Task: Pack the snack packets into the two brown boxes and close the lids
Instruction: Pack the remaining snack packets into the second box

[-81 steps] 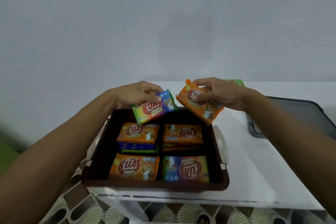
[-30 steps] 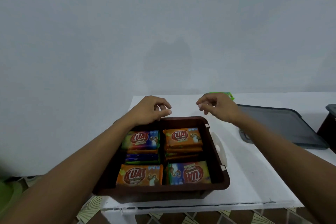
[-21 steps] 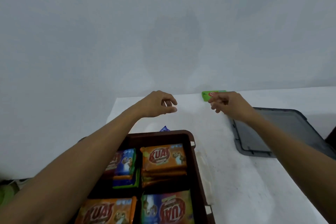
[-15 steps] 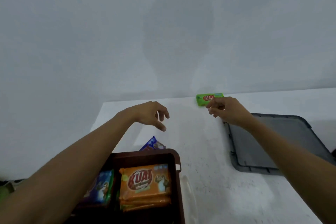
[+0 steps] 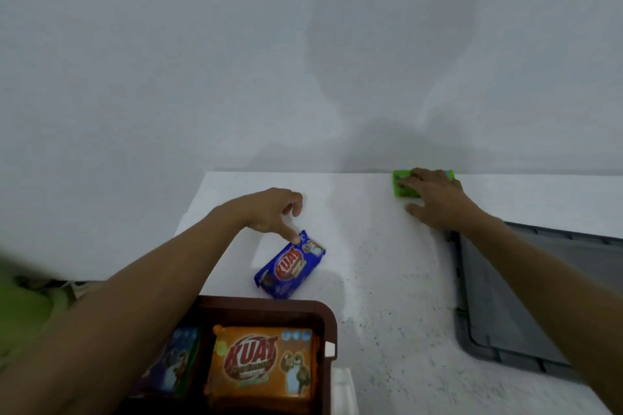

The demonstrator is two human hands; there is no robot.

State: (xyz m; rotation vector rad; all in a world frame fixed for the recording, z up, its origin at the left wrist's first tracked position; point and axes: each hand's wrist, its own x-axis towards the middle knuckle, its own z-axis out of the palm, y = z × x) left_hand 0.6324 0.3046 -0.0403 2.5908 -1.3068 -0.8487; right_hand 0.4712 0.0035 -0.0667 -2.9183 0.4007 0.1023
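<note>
A brown box (image 5: 328, 317) sits at the bottom edge of the view, holding an orange snack packet (image 5: 263, 364) and a darker packet (image 5: 175, 360) partly under my left arm. Beyond the box a blue snack packet (image 5: 290, 268) lies flat on the white table. My left hand (image 5: 273, 212) hovers over its far end, one fingertip touching it, fingers spread. At the back edge a green snack packet (image 5: 401, 184) lies flat. My right hand (image 5: 433, 197) rests on top of it, fingers laid across it, thumb off to the side.
A dark grey lid (image 5: 526, 300) lies flat on the white table (image 5: 381, 296) at the right. The table meets a plain grey wall at the back. Its left edge runs close to my left arm.
The view has shifted forward over the table. My left hand came down onto the blue packet's end. My right hand reached farther back and now covers the green packet.
</note>
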